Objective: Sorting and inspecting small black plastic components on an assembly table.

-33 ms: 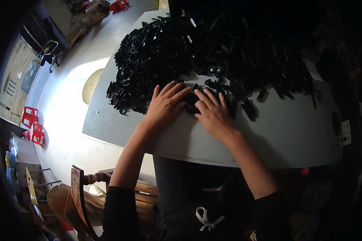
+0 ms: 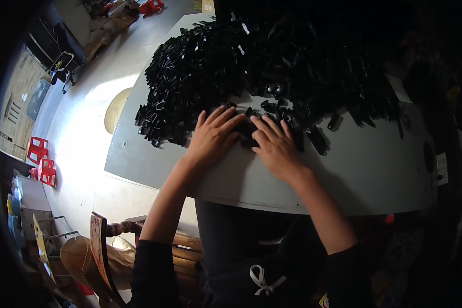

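Observation:
A large heap of small, shiny black plastic pieces (image 2: 205,66) lies across the far part of a grey table (image 2: 231,185). At its near edge, my left hand (image 2: 213,137) rests palm down with fingers stretched forward onto the pieces. My right hand (image 2: 276,148) lies beside it, fingers spread and the index bent a little, touching black pieces (image 2: 247,134) between the two hands. What lies under both palms is hidden. The exact kind of the pieces cannot be made out.
A few loose black pieces (image 2: 318,139) lie right of my right hand. A wooden chair (image 2: 100,241) stands at lower left, and red stools (image 2: 47,172) are on the floor at far left. At the right is a white wall socket (image 2: 442,169).
Both hands have shifted very slightly, the right one a little to the right and toward me. The heap looks the same.

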### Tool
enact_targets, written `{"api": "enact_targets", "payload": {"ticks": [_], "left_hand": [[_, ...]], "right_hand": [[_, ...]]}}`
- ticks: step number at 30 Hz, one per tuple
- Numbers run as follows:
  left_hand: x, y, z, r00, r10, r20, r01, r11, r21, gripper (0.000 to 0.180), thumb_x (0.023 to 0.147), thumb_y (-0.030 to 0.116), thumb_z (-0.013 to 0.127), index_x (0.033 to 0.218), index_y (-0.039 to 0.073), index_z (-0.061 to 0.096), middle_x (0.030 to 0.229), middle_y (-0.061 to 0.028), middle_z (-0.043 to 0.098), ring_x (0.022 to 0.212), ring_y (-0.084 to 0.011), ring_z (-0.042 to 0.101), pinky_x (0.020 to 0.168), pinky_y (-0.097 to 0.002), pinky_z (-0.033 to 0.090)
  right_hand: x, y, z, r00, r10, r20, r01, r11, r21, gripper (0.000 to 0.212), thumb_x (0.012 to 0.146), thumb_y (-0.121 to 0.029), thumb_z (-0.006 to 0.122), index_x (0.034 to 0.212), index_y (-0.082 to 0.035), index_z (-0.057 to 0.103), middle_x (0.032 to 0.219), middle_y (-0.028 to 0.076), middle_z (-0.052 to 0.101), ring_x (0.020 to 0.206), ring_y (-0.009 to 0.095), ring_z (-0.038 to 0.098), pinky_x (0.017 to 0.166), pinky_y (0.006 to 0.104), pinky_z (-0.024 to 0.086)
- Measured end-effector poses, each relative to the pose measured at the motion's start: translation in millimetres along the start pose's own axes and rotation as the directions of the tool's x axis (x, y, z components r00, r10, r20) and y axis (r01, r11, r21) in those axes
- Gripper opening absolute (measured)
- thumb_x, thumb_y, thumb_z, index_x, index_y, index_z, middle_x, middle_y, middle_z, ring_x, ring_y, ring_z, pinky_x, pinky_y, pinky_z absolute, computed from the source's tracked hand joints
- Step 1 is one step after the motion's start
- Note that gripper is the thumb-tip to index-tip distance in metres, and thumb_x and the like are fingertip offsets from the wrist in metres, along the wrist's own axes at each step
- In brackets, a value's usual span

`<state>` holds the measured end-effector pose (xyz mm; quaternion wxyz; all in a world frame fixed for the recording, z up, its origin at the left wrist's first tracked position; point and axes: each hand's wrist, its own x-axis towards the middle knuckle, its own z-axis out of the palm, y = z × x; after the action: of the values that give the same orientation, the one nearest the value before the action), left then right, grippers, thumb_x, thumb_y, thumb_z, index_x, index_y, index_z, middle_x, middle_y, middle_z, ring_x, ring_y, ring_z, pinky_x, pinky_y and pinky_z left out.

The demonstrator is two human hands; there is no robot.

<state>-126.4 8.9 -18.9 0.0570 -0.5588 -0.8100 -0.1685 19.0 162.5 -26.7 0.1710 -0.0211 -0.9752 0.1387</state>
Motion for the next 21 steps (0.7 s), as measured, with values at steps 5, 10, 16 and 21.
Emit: {"api": "enact_targets", "payload": {"ticks": [5, 10, 16, 21], "left_hand": [[-17, 64, 14, 0.999, -0.042, 0.025, 0.045, 0.990, -0.137, 0.052, 0.089, 0.020, 0.059, 0.138, 0.015, 0.045, 0.143, -0.0105, 0.043, 0.137, -0.0322, 0.033, 0.110, -0.0552, 0.024], [-22, 124, 27, 0.996, -0.089, -0.013, 0.086, 0.984, -0.157, 0.057, 0.087, 0.022, 0.061, 0.141, 0.016, 0.041, 0.145, -0.0119, 0.040, 0.137, -0.0327, 0.031, 0.109, -0.0551, 0.025], [-17, 112, 13, 0.973, -0.209, -0.095, 0.128, 0.839, -0.529, 0.046, 0.090, 0.002, 0.047, 0.135, 0.010, 0.049, 0.143, -0.0162, 0.044, 0.134, -0.0374, 0.038, 0.112, -0.0563, 0.018], [-27, 100, -5, 0.860, -0.319, -0.398, 0.042, 0.822, -0.567, 0.018, 0.079, -0.008, 0.062, 0.095, 0.001, 0.066, 0.091, -0.0106, 0.063, 0.081, -0.0203, 0.063, 0.072, -0.0287, 0.050]], "right_hand": [[-53, 29, -28, 0.995, -0.072, 0.067, 0.068, 0.996, 0.061, 0.026, 0.079, -0.009, 0.070, 0.097, -0.007, 0.051, 0.147, 0.008, 0.039, 0.138, 0.030, 0.033, 0.110, 0.0536, 0.028], [-87, 33, -67, 0.992, -0.087, 0.093, 0.093, 0.994, -0.064, 0.030, 0.070, -0.009, 0.076, 0.092, -0.007, 0.056, 0.147, 0.006, 0.040, 0.134, 0.034, 0.036, 0.109, 0.0518, 0.030], [-107, 23, -83, 0.958, 0.088, -0.272, -0.048, 0.987, 0.151, 0.026, 0.077, 0.001, 0.062, 0.103, -0.002, 0.059, 0.116, 0.013, 0.056, 0.112, 0.032, 0.054, 0.097, 0.0437, 0.041], [-94, 8, -65, 0.949, 0.168, -0.266, -0.153, 0.985, 0.075, 0.024, 0.070, 0.003, 0.068, 0.092, -0.003, 0.059, 0.084, 0.008, 0.054, 0.078, 0.027, 0.055, 0.072, 0.0387, 0.042]]}}
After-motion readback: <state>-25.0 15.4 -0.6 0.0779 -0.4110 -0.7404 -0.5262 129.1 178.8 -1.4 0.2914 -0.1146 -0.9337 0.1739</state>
